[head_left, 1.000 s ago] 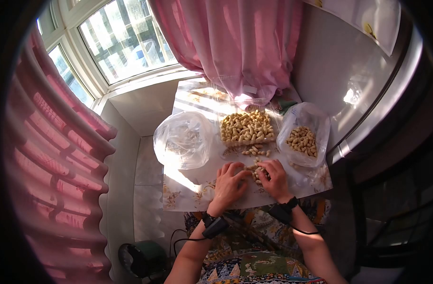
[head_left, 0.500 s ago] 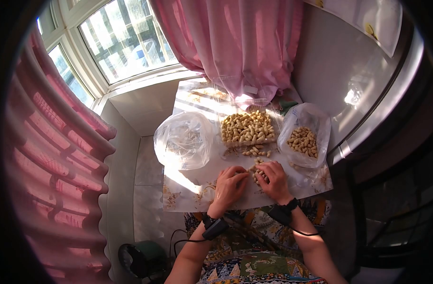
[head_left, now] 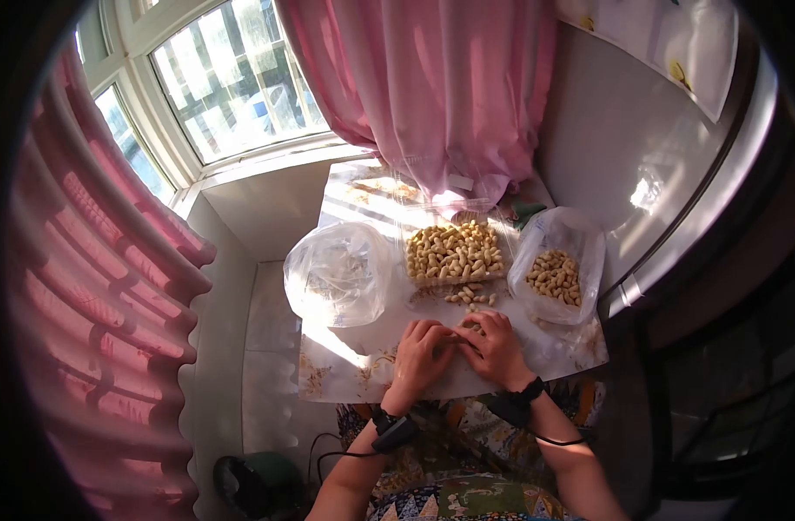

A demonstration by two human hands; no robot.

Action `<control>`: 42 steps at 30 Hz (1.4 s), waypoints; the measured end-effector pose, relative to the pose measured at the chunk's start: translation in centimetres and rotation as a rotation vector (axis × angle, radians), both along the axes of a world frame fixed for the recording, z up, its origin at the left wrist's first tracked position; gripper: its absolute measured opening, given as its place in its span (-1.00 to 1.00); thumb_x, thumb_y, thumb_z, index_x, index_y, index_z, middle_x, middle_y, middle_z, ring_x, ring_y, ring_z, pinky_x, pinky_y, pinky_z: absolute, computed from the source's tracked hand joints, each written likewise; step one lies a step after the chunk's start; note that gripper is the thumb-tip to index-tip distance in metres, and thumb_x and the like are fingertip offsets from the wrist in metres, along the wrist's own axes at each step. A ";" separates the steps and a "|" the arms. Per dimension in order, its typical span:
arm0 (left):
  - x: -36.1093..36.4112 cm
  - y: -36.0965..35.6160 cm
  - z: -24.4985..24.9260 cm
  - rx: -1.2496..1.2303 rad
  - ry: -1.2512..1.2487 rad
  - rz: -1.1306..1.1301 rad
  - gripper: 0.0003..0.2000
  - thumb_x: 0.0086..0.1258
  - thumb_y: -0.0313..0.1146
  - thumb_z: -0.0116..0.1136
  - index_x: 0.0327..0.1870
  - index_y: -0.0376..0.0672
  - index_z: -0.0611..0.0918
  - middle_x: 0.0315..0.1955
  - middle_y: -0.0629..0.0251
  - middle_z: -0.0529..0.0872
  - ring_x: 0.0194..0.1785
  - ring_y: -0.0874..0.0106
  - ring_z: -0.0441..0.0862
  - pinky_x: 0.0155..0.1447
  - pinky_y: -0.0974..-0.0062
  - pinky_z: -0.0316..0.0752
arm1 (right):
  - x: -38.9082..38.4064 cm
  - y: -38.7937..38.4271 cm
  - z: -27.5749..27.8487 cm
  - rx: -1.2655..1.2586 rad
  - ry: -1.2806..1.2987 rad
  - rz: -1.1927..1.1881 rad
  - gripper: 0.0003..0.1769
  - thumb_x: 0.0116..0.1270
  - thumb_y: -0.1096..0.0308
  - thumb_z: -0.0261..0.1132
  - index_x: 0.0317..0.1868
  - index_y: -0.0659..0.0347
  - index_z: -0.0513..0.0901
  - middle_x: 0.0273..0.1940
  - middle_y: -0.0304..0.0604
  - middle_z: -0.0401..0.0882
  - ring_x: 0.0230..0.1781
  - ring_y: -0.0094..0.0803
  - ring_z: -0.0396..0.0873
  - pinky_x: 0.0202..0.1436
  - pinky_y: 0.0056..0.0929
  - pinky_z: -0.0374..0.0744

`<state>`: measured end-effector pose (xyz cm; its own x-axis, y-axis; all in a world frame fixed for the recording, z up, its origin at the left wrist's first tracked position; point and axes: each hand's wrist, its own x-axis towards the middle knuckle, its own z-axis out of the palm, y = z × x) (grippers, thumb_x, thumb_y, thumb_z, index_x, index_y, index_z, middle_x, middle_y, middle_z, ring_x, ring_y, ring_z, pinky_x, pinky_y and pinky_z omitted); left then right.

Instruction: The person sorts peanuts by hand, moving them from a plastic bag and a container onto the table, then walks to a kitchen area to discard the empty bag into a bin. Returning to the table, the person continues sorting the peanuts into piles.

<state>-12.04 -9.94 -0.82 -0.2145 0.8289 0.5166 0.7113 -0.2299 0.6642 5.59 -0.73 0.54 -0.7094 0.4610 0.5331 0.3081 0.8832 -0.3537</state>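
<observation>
My left hand (head_left: 422,356) and my right hand (head_left: 496,351) meet over the near part of the table, fingers curled and fingertips together. Whatever the left fingertips pinch is hidden. Under the curled fingers of my right hand a few peanuts (head_left: 476,329) in their shells show in part. Just beyond the hands lie several loose peanuts (head_left: 469,294). Behind these, a clear plastic box (head_left: 454,280) is heaped with unshelled peanuts (head_left: 454,250). To the right, a white plastic bag (head_left: 582,227) stands open with more peanuts (head_left: 554,276) inside.
A translucent plastic bag (head_left: 337,273) stands open at the left of the table (head_left: 337,369), which has a patterned cover. Pink curtains (head_left: 424,95) hang behind and at the left beside the window (head_left: 241,82). A wall (head_left: 623,130) borders the right side.
My hands have come together, so the fingertips now meet. The right hand covers more of the peanuts beneath it. The whole view has shifted slightly, with the table lower in it.
</observation>
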 end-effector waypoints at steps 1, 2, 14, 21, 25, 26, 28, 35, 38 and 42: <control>0.0 0.0 0.0 0.002 0.005 0.005 -0.76 0.21 -0.44 0.41 -0.09 -0.15 0.71 -0.09 0.17 0.71 0.05 0.07 0.63 0.15 0.17 0.57 | -0.1 -0.1 0.0 -0.009 -0.008 -0.007 -0.63 0.31 0.30 0.44 0.13 0.05 0.76 0.15 -0.14 0.58 0.27 -0.09 0.51 0.38 -0.07 0.44; 0.0 0.1 0.0 -0.016 0.033 0.051 -0.75 0.20 -0.42 0.42 -0.10 -0.15 0.70 -0.06 0.16 0.68 0.07 0.05 0.60 0.16 0.17 0.56 | -0.2 -0.2 0.1 -0.010 -0.001 0.000 -0.63 0.31 0.30 0.44 0.13 0.05 0.76 0.15 -0.14 0.58 0.27 -0.09 0.51 0.38 -0.07 0.44; -0.4 0.0 0.0 -0.077 0.078 0.005 -0.74 0.11 -0.37 0.42 -0.17 -0.15 0.69 0.00 0.21 0.65 0.16 0.08 0.55 0.27 0.17 0.51 | -0.1 -0.1 0.0 -0.029 0.005 0.012 -0.73 0.26 0.33 0.47 -0.02 0.04 0.81 0.10 -0.18 0.62 0.23 -0.11 0.52 0.37 -0.07 0.44; -0.3 0.0 0.6 -0.068 0.049 0.002 -0.70 0.11 -0.40 0.39 -0.09 -0.16 0.68 -0.02 0.22 0.68 0.15 0.07 0.58 0.26 0.17 0.51 | -0.1 -0.1 0.1 -0.052 0.069 0.015 -0.77 0.26 0.39 0.48 -0.08 0.12 0.69 0.09 -0.14 0.64 0.18 -0.06 0.56 0.31 -0.07 0.47; -0.4 0.1 0.3 -0.063 0.022 -0.028 -0.66 0.16 -0.35 0.41 -0.02 -0.14 0.67 -0.01 0.21 0.67 0.16 0.07 0.57 0.26 0.16 0.50 | 0.3 -0.4 0.1 -0.081 0.187 -0.060 -0.76 0.31 0.42 0.46 -0.04 0.14 0.67 0.07 -0.13 0.65 0.15 -0.07 0.57 0.30 -0.08 0.48; -0.4 0.1 0.5 -0.059 0.024 -0.017 -0.68 0.16 -0.37 0.42 -0.05 -0.15 0.67 -0.01 0.21 0.69 0.15 0.07 0.58 0.25 0.17 0.51 | 0.3 -0.3 0.5 -0.120 0.232 -0.085 -0.77 0.31 0.44 0.46 -0.04 0.15 0.67 0.06 -0.12 0.66 0.13 -0.05 0.57 0.27 -0.09 0.50; -0.5 0.1 0.1 -0.023 0.022 -0.018 -0.71 0.17 -0.39 0.44 -0.09 -0.16 0.68 -0.04 0.22 0.70 0.11 0.06 0.61 0.21 0.17 0.54 | 0.1 0.3 1.3 -0.125 0.316 -0.110 -0.77 0.30 0.46 0.47 -0.05 0.18 0.67 -0.01 -0.11 0.68 0.06 -0.03 0.59 0.18 -0.11 0.54; -0.7 0.1 0.1 -0.010 -0.011 -0.031 -0.76 0.16 -0.44 0.39 -0.13 -0.15 0.69 -0.07 0.19 0.70 0.07 0.06 0.62 0.16 0.17 0.57 | -2.1 4.0 5.6 -0.065 0.351 -0.174 -0.82 0.34 0.44 0.45 -0.08 0.20 0.68 -0.20 -0.11 0.67 -0.10 -0.08 0.62 0.05 -0.14 0.56; -0.6 -0.2 -0.1 -0.009 -0.066 -0.031 -0.77 0.17 -0.44 0.37 -0.13 -0.14 0.68 -0.10 0.17 0.69 0.03 0.04 0.61 0.18 0.16 0.53 | -3.3 5.3 5.8 -0.070 0.379 -0.185 -0.84 0.39 0.41 0.44 -0.06 0.21 0.69 -0.23 -0.11 0.67 -0.16 -0.12 0.64 -0.04 -0.18 0.59; -0.8 -0.1 0.0 -0.007 -0.091 -0.055 -0.79 0.16 -0.48 0.31 -0.16 -0.13 0.68 -0.14 0.17 0.69 0.01 0.05 0.62 0.12 0.16 0.54 | -3.8 5.5 5.2 -0.166 0.408 -0.191 -0.85 0.45 0.39 0.41 -0.05 0.23 0.70 -0.23 -0.08 0.69 -0.16 -0.11 0.67 -0.06 -0.20 0.61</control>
